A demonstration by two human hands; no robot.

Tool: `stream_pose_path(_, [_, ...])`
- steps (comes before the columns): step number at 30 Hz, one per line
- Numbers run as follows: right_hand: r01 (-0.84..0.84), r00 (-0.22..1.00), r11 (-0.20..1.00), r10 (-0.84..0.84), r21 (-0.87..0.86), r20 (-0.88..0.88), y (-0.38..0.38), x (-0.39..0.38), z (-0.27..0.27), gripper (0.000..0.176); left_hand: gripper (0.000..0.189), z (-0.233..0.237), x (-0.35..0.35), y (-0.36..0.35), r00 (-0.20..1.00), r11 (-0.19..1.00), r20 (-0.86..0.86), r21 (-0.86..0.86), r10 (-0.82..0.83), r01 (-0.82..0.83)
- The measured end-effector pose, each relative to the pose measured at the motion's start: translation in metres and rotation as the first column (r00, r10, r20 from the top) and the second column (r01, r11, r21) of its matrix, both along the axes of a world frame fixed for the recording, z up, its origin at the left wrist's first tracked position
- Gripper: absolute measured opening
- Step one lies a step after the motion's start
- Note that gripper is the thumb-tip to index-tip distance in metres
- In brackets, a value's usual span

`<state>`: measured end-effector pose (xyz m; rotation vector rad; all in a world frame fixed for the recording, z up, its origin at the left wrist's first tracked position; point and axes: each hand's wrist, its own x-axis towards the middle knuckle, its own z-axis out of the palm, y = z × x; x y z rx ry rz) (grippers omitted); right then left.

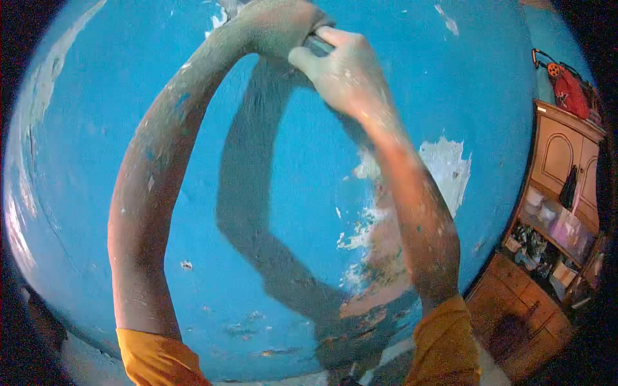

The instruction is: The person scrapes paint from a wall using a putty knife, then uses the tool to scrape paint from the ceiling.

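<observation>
orange sleeves [444, 347], left hand [277, 26], right hand [341, 71], grips closed around dark handle [317, 44] between them

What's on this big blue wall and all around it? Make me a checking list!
Surface: blue wall, paint peeled off in a pale patch.
Job's things: dark tool, mostly hidden by the hands.
Clutter: shelf items packed in the wooden cupboard; red thing on top.
Hands: left hand and right hand, dusty, both closed on the tool.
Cables: nothing seen.
Surroundings: the cupboard stands at the right, by the wall.
</observation>
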<state>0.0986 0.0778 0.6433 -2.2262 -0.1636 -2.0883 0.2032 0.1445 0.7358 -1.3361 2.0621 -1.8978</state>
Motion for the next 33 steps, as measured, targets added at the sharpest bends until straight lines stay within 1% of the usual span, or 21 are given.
stream_pose_path(2, [-0.01,0.999,1.0,0.01,-0.016,0.048,-0.002,0.01,0.009,0.03,0.023,-0.001,-0.015,0.016,0.98,0.985,-0.1,0.005,0.172,-0.172])
stream_pose_path(3, [-0.017,0.999,0.999,0.019,-0.034,0.047,0.003,0.006,0.015,0.03,0.023,0.004,-0.012,0.018,0.979,0.984,-0.104,-0.012,0.177,-0.179])
stream_pose_path(5, [-0.085,0.996,0.99,0.087,0.109,-0.007,0.018,-0.011,0.02,0.032,0.028,0.006,-0.009,0.023,0.949,0.958,0.156,-0.036,-0.274,0.283])
stream_pose_path(7, [-0.001,0.999,0.993,0.008,0.115,-0.052,0.033,-0.022,0.012,0.033,0.038,-0.007,-0.01,0.03,0.934,0.939,0.155,-0.072,-0.323,0.337])
stream_pose_path(9, [0.137,0.985,0.991,-0.137,0.001,0.106,0.048,-0.029,0.001,0.031,0.037,-0.021,-0.009,0.037,0.898,0.941,-0.292,-0.175,-0.33,0.289])
stream_pose_path(10, [0.14,0.985,0.99,-0.139,-0.001,0.103,0.065,-0.041,0.0,0.031,0.031,-0.024,-0.006,0.039,0.88,0.94,-0.329,-0.136,-0.342,0.314])
stream_pose_path(11, [0.244,0.966,0.968,-0.237,0.063,-0.102,0.086,-0.058,0.0,0.03,0.031,-0.027,-0.004,0.035,0.879,0.938,-0.327,-0.139,-0.347,0.318])
stream_pose_path(12, [0.356,0.9,0.928,-0.31,0.106,-0.306,0.097,-0.067,0.0,0.029,0.031,-0.031,-0.004,0.029,0.798,0.853,-0.303,-0.204,-0.521,0.48])
stream_pose_path(13, [0.359,0.9,0.928,-0.314,0.104,-0.304,0.091,-0.066,-0.002,0.029,0.032,-0.034,-0.003,0.025,0.687,0.738,-0.268,-0.262,-0.675,0.622])
stream_pose_path(15, [0.252,0.967,0.954,-0.255,-0.164,-0.001,0.072,-0.057,-0.012,0.028,0.035,-0.037,0.0,0.021,0.728,0.805,-0.366,-0.121,-0.58,0.581])
stream_pose_path(17, [0.266,0.963,0.948,-0.27,-0.178,0.002,0.062,-0.056,-0.018,0.025,0.038,-0.039,0.0,0.015,0.849,0.867,-0.178,-0.086,-0.498,0.491])
stream_pose_path(18, [0.281,0.959,0.941,-0.285,-0.186,0.006,0.059,-0.055,-0.02,0.023,0.038,-0.04,-0.003,0.014,0.848,0.867,-0.18,-0.087,-0.499,0.492])
stream_pose_path(20, [0.29,0.957,0.948,-0.282,-0.134,0.072,0.052,-0.05,-0.025,0.023,0.046,-0.041,-0.008,0.012,0.902,0.866,0.098,-0.254,-0.421,0.432])
stream_pose_path(22, [0.29,0.951,0.954,-0.279,-0.074,0.135,0.047,-0.049,-0.028,0.024,0.037,-0.049,-0.017,0.014,0.871,0.823,0.127,-0.287,-0.474,0.49])
stream_pose_path(24, [0.161,0.977,0.987,-0.157,-0.014,0.143,0.045,-0.048,-0.022,0.027,0.03,-0.051,-0.019,0.013,0.84,0.773,0.163,-0.332,-0.518,0.541])
stream_pose_path(27, [0.222,0.972,0.974,-0.218,-0.038,0.086,0.061,-0.042,-0.014,0.027,0.029,-0.042,-0.01,0.015,0.816,0.766,0.091,-0.3,-0.571,0.569])
stream_pose_path(29, [0.219,0.975,0.969,-0.213,-0.113,0.064,0.09,-0.047,-0.012,0.028,0.024,-0.034,0.0,0.022,0.609,0.689,-0.321,-0.352,-0.725,0.634])
stream_pose_path(30, [0.225,0.974,0.956,-0.223,-0.189,0.035,0.105,-0.05,-0.012,0.028,0.024,-0.03,0.002,0.023,0.506,0.642,-0.399,-0.404,-0.765,0.651])
stream_pose_path(31, [0.227,0.972,0.937,-0.235,-0.266,0.004,0.111,-0.053,-0.012,0.029,0.023,-0.026,0.002,0.025,0.448,0.595,-0.397,-0.439,-0.801,0.674])
stream_pose_path(32, [0.345,0.933,0.853,-0.355,-0.391,0.05,0.106,-0.052,-0.008,0.027,0.023,-0.022,0.005,0.028,0.413,0.556,-0.378,-0.465,-0.828,0.689])
stream_pose_path(33, [0.34,0.935,0.857,-0.351,-0.389,0.043,0.103,-0.046,0.001,0.027,0.023,-0.015,0.008,0.03,0.398,0.527,-0.351,-0.476,-0.848,0.704])
